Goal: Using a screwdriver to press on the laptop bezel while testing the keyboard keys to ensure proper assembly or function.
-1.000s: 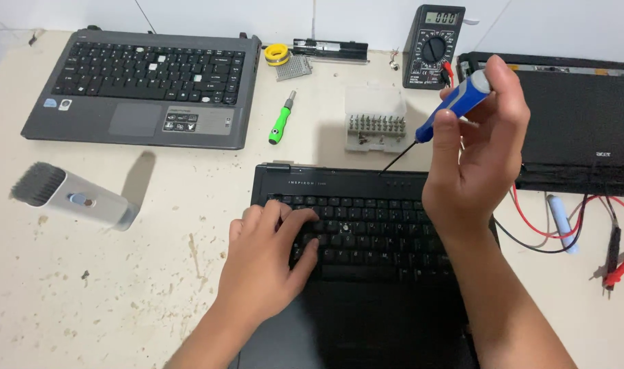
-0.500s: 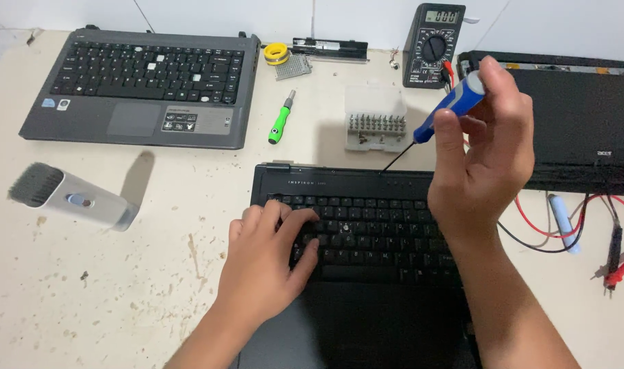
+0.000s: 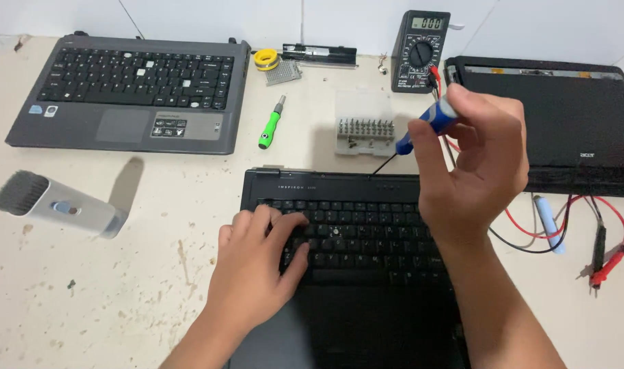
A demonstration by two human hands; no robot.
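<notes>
Two hands are at work on the black laptop base that lies open at the near edge of the desk. The left hand lies flat on the left part of its keyboard, fingers spread and pressing down, gripping nothing. The right hand is closed around a blue-handled screwdriver, held tilted so that its thin tip meets the strip just above the keys, near the top edge of the base.

As a judgement of progress: the keyboard sits in its place and the strip above it is not lifted, so the opening of this machine looks barely begun; no loose screws or removed parts from it show beside it. A clear bit case stands just behind the base, a green screwdriver lies to its left, and a multimeter with red and black leads stands farther back. A grey laptop sits apart at the far left.
</notes>
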